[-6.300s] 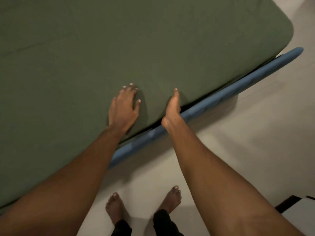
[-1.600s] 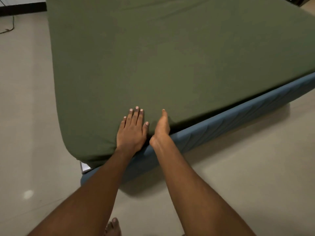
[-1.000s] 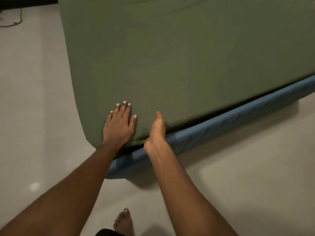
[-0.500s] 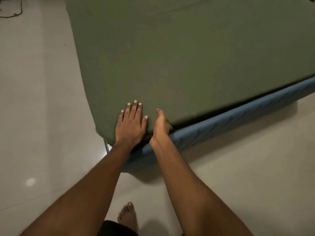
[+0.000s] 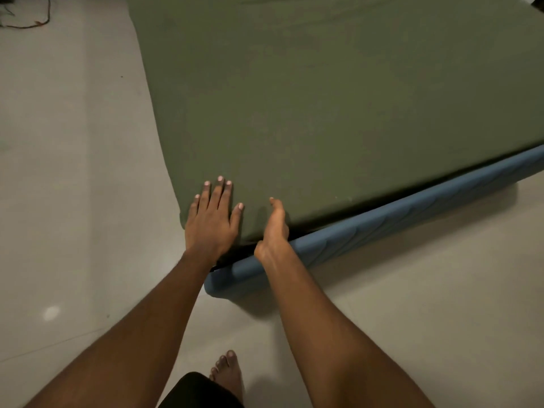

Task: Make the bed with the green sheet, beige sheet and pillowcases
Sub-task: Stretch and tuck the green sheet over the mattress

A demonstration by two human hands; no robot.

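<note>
The left hand point(image 5: 210, 222) lies flat, fingers straight, on the green sheet point(image 5: 323, 113) at its corner, the right hand point(image 5: 275, 228) just beside it at the edge — fingers hidden, grip unclear — so tucking seems underway; next, push that edge under.

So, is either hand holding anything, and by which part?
Left hand holds nothing: it presses flat on the green sheet near the corner. Right hand is at the sheet's side edge, fingers hidden: cannot tell.

Sheet point(image 5: 323, 113) atop bed frame point(image 5: 382, 231)
</note>
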